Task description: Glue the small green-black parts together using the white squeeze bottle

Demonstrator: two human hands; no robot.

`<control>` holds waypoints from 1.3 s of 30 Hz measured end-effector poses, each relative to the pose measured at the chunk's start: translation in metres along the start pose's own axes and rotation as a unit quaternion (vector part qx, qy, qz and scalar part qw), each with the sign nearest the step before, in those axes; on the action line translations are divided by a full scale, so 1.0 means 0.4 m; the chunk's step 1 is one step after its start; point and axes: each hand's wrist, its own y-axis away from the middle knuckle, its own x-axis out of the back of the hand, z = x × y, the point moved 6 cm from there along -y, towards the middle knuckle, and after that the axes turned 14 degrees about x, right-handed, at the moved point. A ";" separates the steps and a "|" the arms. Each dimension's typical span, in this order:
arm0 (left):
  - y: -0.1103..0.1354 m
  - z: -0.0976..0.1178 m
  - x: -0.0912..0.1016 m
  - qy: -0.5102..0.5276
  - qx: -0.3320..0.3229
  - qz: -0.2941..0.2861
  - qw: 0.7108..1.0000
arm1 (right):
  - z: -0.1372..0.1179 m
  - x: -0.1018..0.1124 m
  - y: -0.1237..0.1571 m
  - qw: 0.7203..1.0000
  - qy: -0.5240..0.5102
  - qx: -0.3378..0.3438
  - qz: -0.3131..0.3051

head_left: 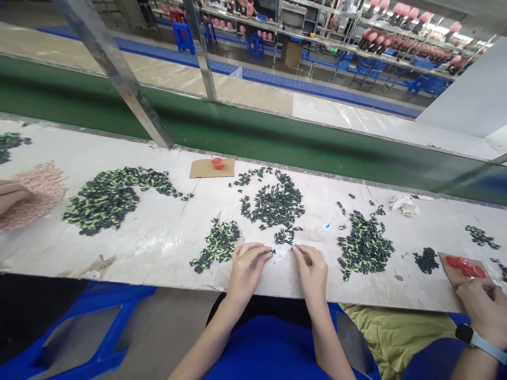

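Note:
Over the near half of the white table [166,258], my left hand [246,269] pinches a small black-and-green piece [272,252] between thumb and fingertips. A short way to its right, my right hand [312,270] is closed in a pinch on a tiny dark piece [292,247], mostly covered by the fingertips. Just beyond both hands lies a loose pile of small dark pieces [279,203]. A heap of black-and-green pieces [222,240] sits beside my left hand, and another black-and-green heap [364,245] is to the right of my right hand.
At the back, a red-filled cup [216,163] stands on a cardboard piece [198,169]. A co-worker's hand [481,306] is by red cups at right; another's hand [11,196] touches a pinkish pile [43,190] at left. A green belt [253,132] runs behind the table.

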 end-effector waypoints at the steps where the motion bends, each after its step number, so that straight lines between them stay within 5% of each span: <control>1: 0.001 0.007 0.000 0.009 0.005 0.003 1.000 | -0.006 -0.007 0.003 0.999 -0.050 -0.018 -0.007; 5: 0.007 0.034 -0.006 0.031 0.010 0.008 0.999 | -0.035 -0.038 0.017 0.973 -0.202 -0.105 -0.037; 9: 0.010 0.048 -0.009 0.024 0.006 0.007 1.000 | -0.052 -0.047 0.018 0.959 -0.248 -0.132 -0.041; 17: 0.016 0.082 0.001 0.023 -0.018 0.011 1.000 | -0.065 -0.039 0.019 0.967 -0.240 -0.086 0.001; 25: 0.034 0.141 0.035 0.016 -0.105 0.090 0.990 | -0.081 -0.041 0.021 0.959 -0.278 -0.009 0.050; 31: 0.023 0.155 0.043 0.005 -0.136 0.067 0.988 | -0.083 -0.027 0.014 0.961 -0.267 -0.004 0.075; 39: 0.031 0.168 0.056 -0.017 -0.147 0.065 0.987 | -0.129 -0.004 -0.002 0.956 -0.283 0.074 0.001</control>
